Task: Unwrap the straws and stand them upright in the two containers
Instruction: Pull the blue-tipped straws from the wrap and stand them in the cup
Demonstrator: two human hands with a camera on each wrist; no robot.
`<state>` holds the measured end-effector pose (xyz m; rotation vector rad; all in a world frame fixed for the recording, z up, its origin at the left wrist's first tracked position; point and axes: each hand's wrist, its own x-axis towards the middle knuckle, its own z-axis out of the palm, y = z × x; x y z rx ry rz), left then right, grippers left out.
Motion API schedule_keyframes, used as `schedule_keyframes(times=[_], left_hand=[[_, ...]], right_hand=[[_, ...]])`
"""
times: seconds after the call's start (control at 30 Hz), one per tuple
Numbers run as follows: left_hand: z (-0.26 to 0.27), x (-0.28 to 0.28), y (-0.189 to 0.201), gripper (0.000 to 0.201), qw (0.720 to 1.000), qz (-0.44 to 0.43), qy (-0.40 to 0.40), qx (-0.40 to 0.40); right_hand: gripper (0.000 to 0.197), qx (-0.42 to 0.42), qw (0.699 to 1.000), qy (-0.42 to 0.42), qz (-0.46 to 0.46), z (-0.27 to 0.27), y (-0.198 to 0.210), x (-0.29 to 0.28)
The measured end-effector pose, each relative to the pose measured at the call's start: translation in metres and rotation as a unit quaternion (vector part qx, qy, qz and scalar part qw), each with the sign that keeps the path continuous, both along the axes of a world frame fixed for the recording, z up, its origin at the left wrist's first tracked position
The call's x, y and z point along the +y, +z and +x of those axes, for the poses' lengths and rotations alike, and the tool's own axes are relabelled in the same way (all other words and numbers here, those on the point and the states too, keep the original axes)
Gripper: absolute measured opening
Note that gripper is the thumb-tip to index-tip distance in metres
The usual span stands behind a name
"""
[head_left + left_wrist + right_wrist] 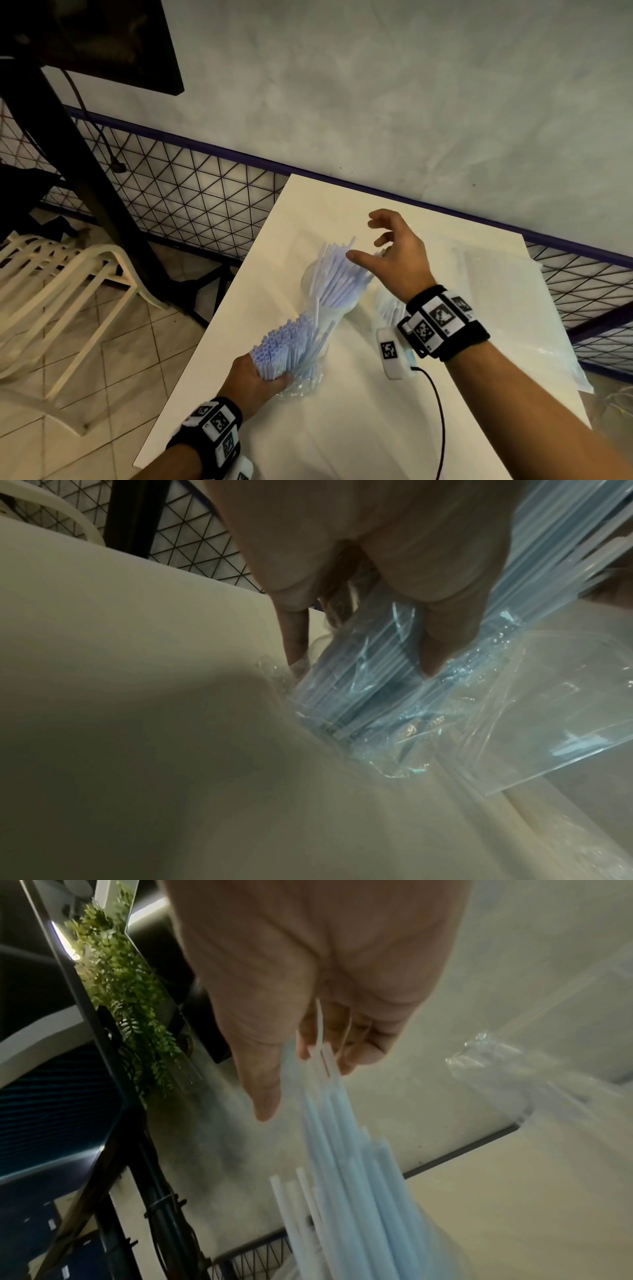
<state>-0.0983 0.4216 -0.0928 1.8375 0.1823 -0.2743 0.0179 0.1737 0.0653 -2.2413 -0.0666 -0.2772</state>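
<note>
My left hand (274, 380) grips a thick bundle of pale blue straws (284, 342) low over the white table (342, 428). The bundle's lower end sits in crumpled clear wrapper (303, 387). In the left wrist view my fingers (441, 642) curl round the wrapped straws (369, 704). Further back, more straws (337, 274) lean fanned out in a clear container (306, 279). My right hand (363, 240) hovers over their tops, fingers spread and holding nothing. Seen from the right wrist, the straw tips (346, 1177) reach up to that hand (304, 1088). A second clear container (385, 305) is half hidden under my right wrist.
Clear plastic bags (513, 291) lie along the table's right side. A black cable (440, 411) trails from my right wrist. The table's left edge drops to a tiled floor with a white chair (68, 274). A wire mesh fence (191, 192) and a grey wall stand behind.
</note>
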Motion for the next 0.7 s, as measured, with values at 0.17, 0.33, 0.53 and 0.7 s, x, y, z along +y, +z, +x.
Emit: schedule_keyframes(times=[0.17, 0.33, 0.53, 0.7], left_hand=[[0.001, -0.001, -0.001, 0.038, 1.0, 0.005, 0.002, 0.007], [0.001, 0.0, -0.004, 0.038, 1.0, 0.01, 0.008, 0.006], [0.001, 0.0, -0.003, 0.041, 1.0, -0.011, 0.003, 0.012], [0.001, -0.001, -0.002, 0.041, 1.0, -0.007, 0.007, 0.009]], right_hand=[[0.066, -0.028, 0.993, 0.077, -0.082, -0.009, -0.025, 0.014], [0.075, 0.016, 0.96, 0.15, -0.237, -0.014, -0.052, 0.021], [0.079, -0.016, 0.953, 0.138, -0.271, -0.002, -0.058, 0.023], [0.062, -0.043, 0.948, 0.138, -0.284, 0.016, -0.054, 0.031]])
